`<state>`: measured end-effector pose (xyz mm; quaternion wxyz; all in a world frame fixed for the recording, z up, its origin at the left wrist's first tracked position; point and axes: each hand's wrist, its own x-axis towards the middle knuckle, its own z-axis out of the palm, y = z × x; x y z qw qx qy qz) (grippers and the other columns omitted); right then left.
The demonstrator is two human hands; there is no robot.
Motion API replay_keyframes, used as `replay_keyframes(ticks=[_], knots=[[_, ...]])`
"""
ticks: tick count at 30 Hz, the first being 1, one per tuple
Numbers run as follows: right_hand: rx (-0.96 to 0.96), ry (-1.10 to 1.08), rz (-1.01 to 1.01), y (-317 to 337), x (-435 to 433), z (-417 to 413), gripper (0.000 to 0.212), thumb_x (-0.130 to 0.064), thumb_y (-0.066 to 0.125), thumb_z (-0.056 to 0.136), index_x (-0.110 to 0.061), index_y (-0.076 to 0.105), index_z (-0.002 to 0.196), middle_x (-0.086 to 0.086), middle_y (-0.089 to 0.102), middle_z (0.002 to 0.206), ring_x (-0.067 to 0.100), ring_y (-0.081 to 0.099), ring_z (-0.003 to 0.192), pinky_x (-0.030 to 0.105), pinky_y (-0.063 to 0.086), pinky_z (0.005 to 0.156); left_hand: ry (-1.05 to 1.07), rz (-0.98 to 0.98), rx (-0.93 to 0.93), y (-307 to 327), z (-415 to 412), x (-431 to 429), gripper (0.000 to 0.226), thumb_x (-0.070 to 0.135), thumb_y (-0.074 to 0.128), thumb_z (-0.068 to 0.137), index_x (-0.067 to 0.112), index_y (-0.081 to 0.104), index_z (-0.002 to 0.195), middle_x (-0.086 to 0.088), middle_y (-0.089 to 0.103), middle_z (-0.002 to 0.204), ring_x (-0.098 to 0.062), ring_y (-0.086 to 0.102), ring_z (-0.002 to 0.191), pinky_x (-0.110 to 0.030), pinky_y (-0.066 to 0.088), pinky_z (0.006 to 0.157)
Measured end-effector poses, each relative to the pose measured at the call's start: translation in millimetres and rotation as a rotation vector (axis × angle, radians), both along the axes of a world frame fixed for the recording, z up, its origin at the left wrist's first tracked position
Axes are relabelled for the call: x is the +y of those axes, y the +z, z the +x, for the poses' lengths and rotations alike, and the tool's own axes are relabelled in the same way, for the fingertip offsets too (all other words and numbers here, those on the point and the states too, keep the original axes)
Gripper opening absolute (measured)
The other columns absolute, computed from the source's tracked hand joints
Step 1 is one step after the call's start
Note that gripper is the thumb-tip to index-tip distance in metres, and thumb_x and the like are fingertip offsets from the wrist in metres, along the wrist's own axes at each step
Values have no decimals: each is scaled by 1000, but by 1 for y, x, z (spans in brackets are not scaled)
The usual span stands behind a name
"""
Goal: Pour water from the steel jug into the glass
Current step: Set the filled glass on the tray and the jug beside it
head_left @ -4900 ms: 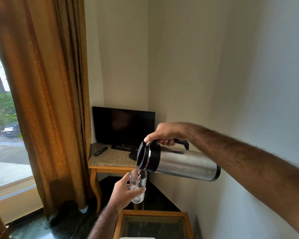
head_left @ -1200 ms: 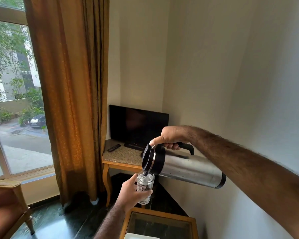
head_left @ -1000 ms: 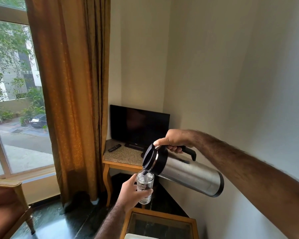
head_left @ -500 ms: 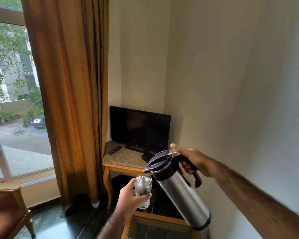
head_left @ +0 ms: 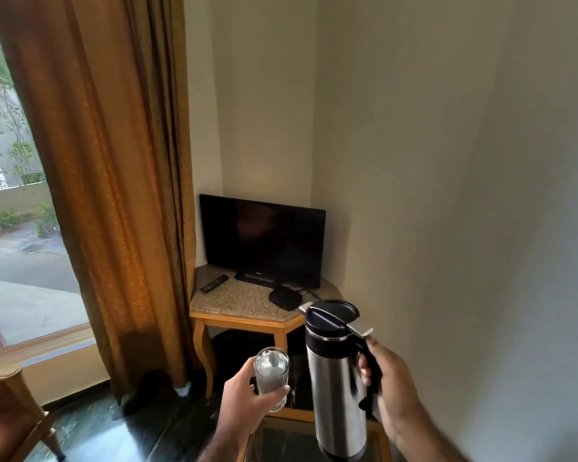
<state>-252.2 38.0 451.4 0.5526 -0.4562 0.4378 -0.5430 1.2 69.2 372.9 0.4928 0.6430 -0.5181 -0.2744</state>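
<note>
The steel jug (head_left: 336, 391) with a black lid stands nearly upright in the air at lower centre-right. My right hand (head_left: 391, 391) grips its black handle. Just left of it, my left hand (head_left: 244, 406) holds the clear glass (head_left: 270, 375), which is almost full of water. Jug and glass are a little apart, and nothing flows between them. Both hang above the near wooden table with a glass top (head_left: 291, 420).
A corner table (head_left: 241, 303) behind carries a dark TV (head_left: 262, 240), a remote (head_left: 214, 283) and a small black box (head_left: 286, 298). A brown curtain (head_left: 107, 181) and a window lie to the left, a chair (head_left: 10, 408) at lower left, and a wall close on the right.
The jug has swung from lying tilted over the glass to upright and dropped lower to the right. The pouring has stopped. The glass stays in my left hand.
</note>
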Motion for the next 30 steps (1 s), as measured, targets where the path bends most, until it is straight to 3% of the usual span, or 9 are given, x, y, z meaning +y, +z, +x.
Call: replay_keyframes(ticks=[2,6,14,19,23,27,30], knots=[[-57,-30,-5,-22,-2,-1,42,-49,68,94,-22,70,62,7,54,65,13,43,53,35,33,60,17,6,-8,-10,-4,-9,57,32,100,67,37,71,116,13,81,106,-8,76,103,-25,61,89],[-114,-51,23,-66,-7,-6,38,-49,66,91,-20,76,69,7,61,69,13,51,57,38,38,66,19,38,-22,-35,-13,-23,64,23,101,70,31,66,122,12,78,113,-13,79,99,-23,67,78],[-150,-141,48,-159,-18,-25,36,-39,66,103,-16,79,79,5,71,72,14,55,63,31,44,65,10,155,-6,-118,-29,-42,64,20,99,75,19,69,131,3,78,119,-20,76,111,-42,65,97],[-173,-197,88,-224,-22,-36,38,-35,61,100,-12,79,77,6,73,71,14,53,61,22,46,59,22,243,-4,-193,-39,-48,69,29,99,74,28,66,134,6,77,122,-17,74,112,-24,60,90],[-175,-256,97,-281,-24,-37,35,-31,57,101,-16,82,81,3,73,71,15,55,65,24,45,61,39,305,-34,-257,-40,-51,67,29,99,73,31,67,132,7,78,120,-17,75,109,-36,64,96],[-196,-297,112,-343,-33,-37,34,-28,53,103,-19,84,91,1,73,73,16,56,68,28,46,64,26,341,-34,-325,-34,-56,64,19,100,72,52,66,114,16,78,111,-2,75,105,-7,58,81],[-201,-309,132,-385,-37,-36,31,-35,58,99,-22,83,86,-1,73,74,17,56,71,31,45,67,39,381,-35,-376,-29,-57,65,15,100,72,41,68,122,7,77,117,-17,76,109,-5,56,79]])
